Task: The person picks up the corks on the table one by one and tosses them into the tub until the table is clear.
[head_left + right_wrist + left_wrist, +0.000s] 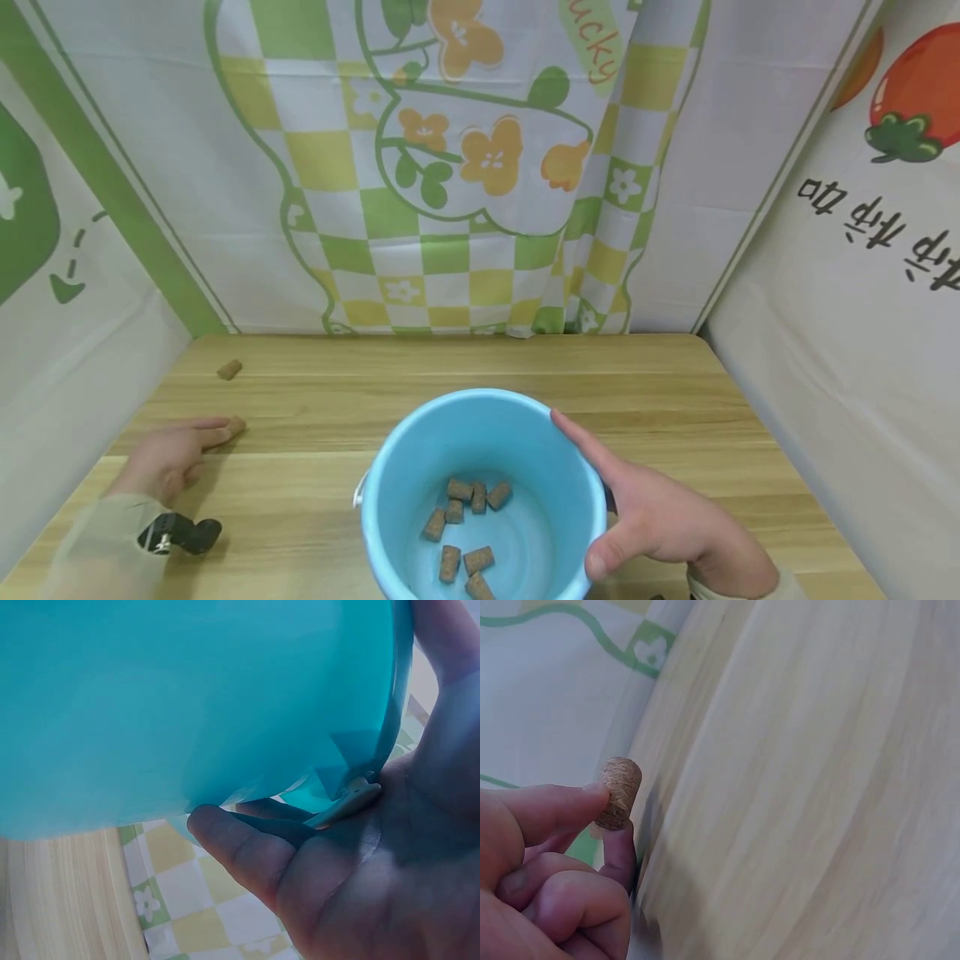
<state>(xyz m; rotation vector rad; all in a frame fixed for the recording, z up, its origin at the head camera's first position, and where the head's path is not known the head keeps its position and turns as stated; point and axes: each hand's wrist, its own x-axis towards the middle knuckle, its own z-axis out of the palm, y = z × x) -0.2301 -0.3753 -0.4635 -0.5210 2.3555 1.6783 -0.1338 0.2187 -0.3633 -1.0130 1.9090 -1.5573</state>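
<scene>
At the left side of the table, my left hand (167,458) pinches a cork (620,792) between thumb and fingertips. In the left wrist view the cork stands close by the wood surface, the other fingers curled beneath. My right hand (660,515) grips the light blue bucket (373,500) on its right side, with thumb and index finger at the rim and the other fingers along the outer wall by the handle joint (360,791). Several corks (478,560) lie loose on the bucket's floor. Another cork (229,369) lies on the table beyond my left hand.
The wooden table (315,392) has a patterned curtain (465,275) along its back edge. White printed cloth walls (832,275) rise on the left and right. The bucket stands at the front middle, its white handle (358,492) hanging on the left.
</scene>
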